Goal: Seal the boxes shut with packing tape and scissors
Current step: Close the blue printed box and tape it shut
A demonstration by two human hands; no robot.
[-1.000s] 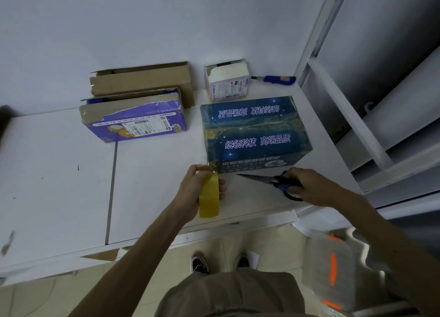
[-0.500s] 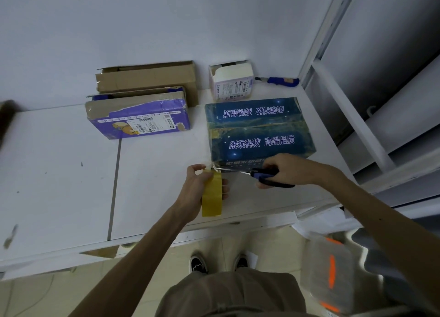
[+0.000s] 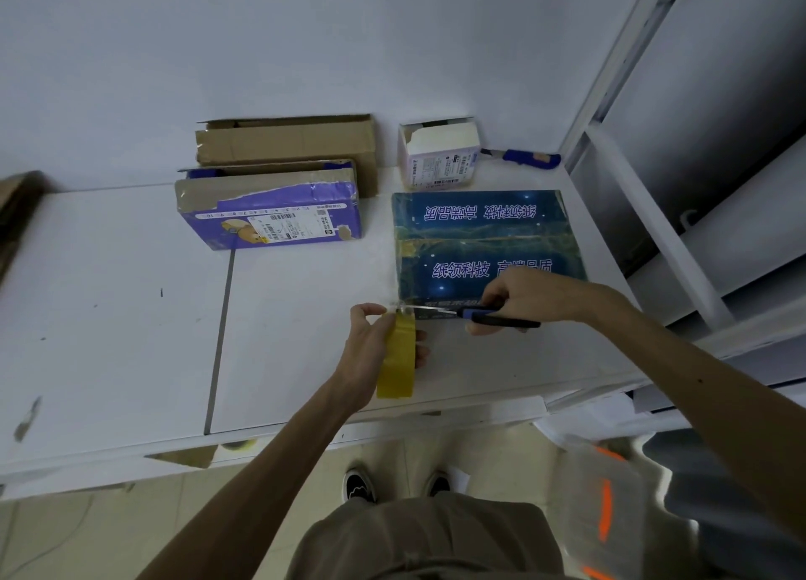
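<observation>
1. White worktop stands against a pale wall and carries four boxes. A blue-handled knife lies at the back right.
2. Blue box sits right of centre with its flaps closed. Glossy tape lies along its top seam and down the left end.
3. Left hand: the grip is closed, thumb and fingers curled round the yellow tape roll. The roll is held on edge just beside the box's near left corner.
4. Right hand: the grip is closed round the handles of the scissors. The blades point left, with their tips at the top of the roll. Whether the blades are parted cannot be told.
5. Stage, as judged: the tape is about to be cut free of the roll at that corner.
6. Handling, as judged:
   - The roll is light and rigid, and is best held through the core and across the rim.
   - Loose tape is thin, slippery on its face and sticky beneath, so it will fold on itself unless kept taut at the cut.
   - The box is light card, stiff at the edges and soft mid-panel, so it should be pressed near the edges.
7. Outstanding: the purple box, torn along its top, the brown carton and the small white box appear open and unsealed.
</observation>
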